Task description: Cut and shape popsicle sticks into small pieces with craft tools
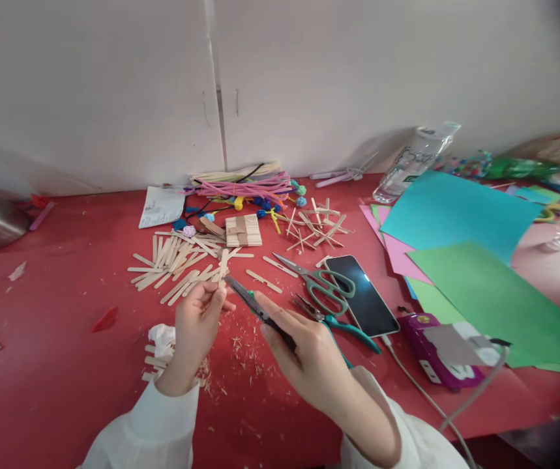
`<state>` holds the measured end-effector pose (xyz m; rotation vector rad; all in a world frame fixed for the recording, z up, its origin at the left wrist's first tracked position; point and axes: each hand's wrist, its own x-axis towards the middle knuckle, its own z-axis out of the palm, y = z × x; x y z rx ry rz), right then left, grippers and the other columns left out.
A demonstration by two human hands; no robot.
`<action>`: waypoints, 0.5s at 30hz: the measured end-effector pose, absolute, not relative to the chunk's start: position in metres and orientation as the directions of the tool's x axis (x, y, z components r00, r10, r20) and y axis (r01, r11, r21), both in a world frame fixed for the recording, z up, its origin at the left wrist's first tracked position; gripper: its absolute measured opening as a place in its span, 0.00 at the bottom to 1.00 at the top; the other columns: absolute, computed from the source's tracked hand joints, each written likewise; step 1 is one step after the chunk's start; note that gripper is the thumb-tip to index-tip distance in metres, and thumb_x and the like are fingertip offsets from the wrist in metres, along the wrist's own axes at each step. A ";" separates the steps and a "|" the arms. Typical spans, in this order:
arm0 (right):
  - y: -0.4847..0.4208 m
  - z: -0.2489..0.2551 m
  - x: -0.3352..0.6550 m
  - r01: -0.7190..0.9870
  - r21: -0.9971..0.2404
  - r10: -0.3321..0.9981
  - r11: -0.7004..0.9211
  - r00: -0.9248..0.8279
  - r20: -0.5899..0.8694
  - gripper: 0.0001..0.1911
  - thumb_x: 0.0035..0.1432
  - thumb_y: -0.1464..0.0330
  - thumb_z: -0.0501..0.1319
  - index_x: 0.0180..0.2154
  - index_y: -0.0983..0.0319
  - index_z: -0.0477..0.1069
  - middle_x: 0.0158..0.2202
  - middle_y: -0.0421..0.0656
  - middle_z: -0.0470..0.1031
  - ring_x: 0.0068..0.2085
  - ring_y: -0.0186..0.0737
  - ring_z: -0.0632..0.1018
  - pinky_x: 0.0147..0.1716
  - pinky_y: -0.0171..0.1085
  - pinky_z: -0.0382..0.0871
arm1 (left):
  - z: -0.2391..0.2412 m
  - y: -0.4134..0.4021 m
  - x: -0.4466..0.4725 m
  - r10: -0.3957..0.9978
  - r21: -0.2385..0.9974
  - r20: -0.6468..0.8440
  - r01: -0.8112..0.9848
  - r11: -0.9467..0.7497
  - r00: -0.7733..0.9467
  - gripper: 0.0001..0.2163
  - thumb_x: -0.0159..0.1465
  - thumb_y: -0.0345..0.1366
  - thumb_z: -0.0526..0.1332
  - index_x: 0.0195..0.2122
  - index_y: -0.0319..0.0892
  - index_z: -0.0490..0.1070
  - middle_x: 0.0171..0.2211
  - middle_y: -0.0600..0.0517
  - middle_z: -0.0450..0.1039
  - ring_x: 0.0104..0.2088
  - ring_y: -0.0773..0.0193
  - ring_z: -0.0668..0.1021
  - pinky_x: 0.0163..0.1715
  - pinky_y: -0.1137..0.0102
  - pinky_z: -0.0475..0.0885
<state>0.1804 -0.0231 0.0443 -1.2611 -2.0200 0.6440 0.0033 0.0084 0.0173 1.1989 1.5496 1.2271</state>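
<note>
Pinched upright in my left hand (200, 319) is a wooden craft stick (223, 264). My right hand (304, 348) grips a dark utility knife (255, 307), its blade end pointing up and left at the stick's side. Whether the blade touches the stick I cannot tell. Wood shavings (240, 352) lie scattered on the red table (270, 417) below both hands. Beyond my left hand spreads a loose pile of craft sticks (175, 260). Two separate sticks, one of them a notched stick (263, 281), rest just past the knife.
Right of my hands are green-handled scissors (331, 290), teal pliers (353, 332), a phone (362, 296) on a cable and a purple power strip (436, 352). Coloured paper (495, 293) covers the right side. Pipe cleaners (240, 185) and a plastic bottle (411, 166) are at the back.
</note>
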 end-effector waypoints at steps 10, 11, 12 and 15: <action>-0.023 0.046 0.178 0.558 -0.734 0.916 0.387 -0.327 0.235 0.23 0.61 0.70 0.49 0.55 0.73 0.67 0.21 0.41 0.68 0.19 0.35 0.66 0.18 0.33 0.61 | 0.021 0.008 0.005 0.969 0.962 0.066 0.275 0.002 -0.239 0.10 0.58 0.43 0.59 0.27 0.41 0.68 0.19 0.53 0.74 0.23 0.64 0.79 0.27 0.72 0.74; -0.023 0.046 0.178 0.557 -0.735 0.916 0.386 -0.329 0.231 0.23 0.61 0.71 0.48 0.55 0.74 0.67 0.21 0.41 0.68 0.18 0.34 0.66 0.17 0.33 0.60 | 0.020 0.009 0.005 0.967 0.963 0.068 0.270 0.001 -0.245 0.10 0.58 0.43 0.59 0.27 0.41 0.68 0.19 0.53 0.74 0.23 0.64 0.79 0.26 0.72 0.74; -0.023 0.045 0.177 0.560 -0.733 0.916 0.385 -0.332 0.228 0.23 0.61 0.71 0.48 0.55 0.74 0.66 0.20 0.41 0.67 0.18 0.34 0.65 0.17 0.33 0.59 | 0.020 0.009 0.004 0.968 0.967 0.058 0.256 0.008 -0.245 0.10 0.57 0.43 0.60 0.27 0.41 0.68 0.19 0.53 0.74 0.22 0.64 0.79 0.26 0.72 0.74; -0.023 0.041 0.176 0.588 -0.700 0.909 0.404 -0.345 0.235 0.24 0.61 0.71 0.47 0.56 0.74 0.66 0.20 0.40 0.66 0.17 0.33 0.64 0.16 0.32 0.58 | 0.017 0.011 0.002 0.976 0.984 -0.040 0.159 0.076 -0.215 0.11 0.56 0.44 0.61 0.27 0.41 0.69 0.18 0.54 0.73 0.20 0.64 0.78 0.23 0.73 0.74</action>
